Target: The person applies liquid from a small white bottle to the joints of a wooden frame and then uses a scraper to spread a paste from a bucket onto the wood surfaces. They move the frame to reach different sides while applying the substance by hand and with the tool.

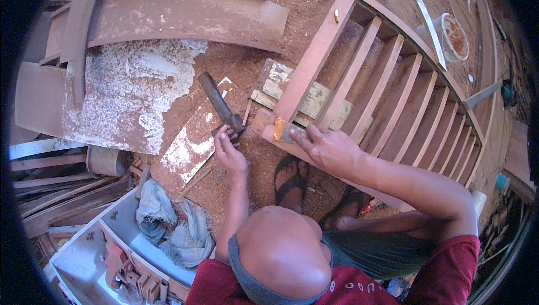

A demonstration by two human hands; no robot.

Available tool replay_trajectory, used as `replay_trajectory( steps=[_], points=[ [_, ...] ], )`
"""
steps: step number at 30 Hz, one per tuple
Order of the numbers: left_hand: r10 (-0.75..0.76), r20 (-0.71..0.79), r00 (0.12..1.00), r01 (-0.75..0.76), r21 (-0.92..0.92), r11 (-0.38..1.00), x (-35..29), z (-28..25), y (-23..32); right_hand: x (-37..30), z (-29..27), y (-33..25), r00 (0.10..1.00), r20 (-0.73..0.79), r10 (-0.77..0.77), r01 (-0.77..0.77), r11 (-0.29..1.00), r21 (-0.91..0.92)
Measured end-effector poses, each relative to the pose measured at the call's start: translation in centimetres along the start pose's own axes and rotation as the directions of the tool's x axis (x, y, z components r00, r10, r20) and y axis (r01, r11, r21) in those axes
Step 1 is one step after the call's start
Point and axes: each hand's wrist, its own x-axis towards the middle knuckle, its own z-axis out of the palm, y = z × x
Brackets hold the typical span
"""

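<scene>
A ladder-like wooden frame with a curved side and several slats (335, 60) slants across the right half. Orange filler (279, 129) covers a spot on its near left corner. My right hand (331, 150) is closed on a small flat grey scraper (291, 132), pressed to the wood beside that filler, its index finger stretched along the blade. To the left, a hammer with a dark handle (214, 94) points away from me. My left hand (229, 152) has its fingers curled against the hammer's head; part of the grip is hidden.
A paint-flecked board (188, 148) lies below the hammer, with a larger white-flecked sheet (129, 89) further left. Curved brown planks (191, 16) lie at far left. A white box (92, 232) with a grey cloth (185, 232) stands near left. Far right sits a bucket (455, 38).
</scene>
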Motion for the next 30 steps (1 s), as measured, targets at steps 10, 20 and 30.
replay_trajectory(
  steps=[10,20,30],
  points=[
    [0.034,0.023,0.999,-0.034,-0.023,0.999,-1.1,-0.2,-0.3,0.7,-4.3,-1.7,0.997,0.05,0.061,-0.066,0.993,0.102],
    [0.122,0.031,0.992,-0.12,-0.038,0.992,-2.0,0.9,0.3,1.7,-3.5,-3.6,0.988,0.139,0.071,-0.064,0.996,-0.056],
    [0.169,0.027,0.985,-0.169,-0.022,0.985,-1.7,0.3,-0.5,-0.3,-0.7,0.4,0.998,0.053,-0.023,0.028,0.996,-0.09]
  ],
)
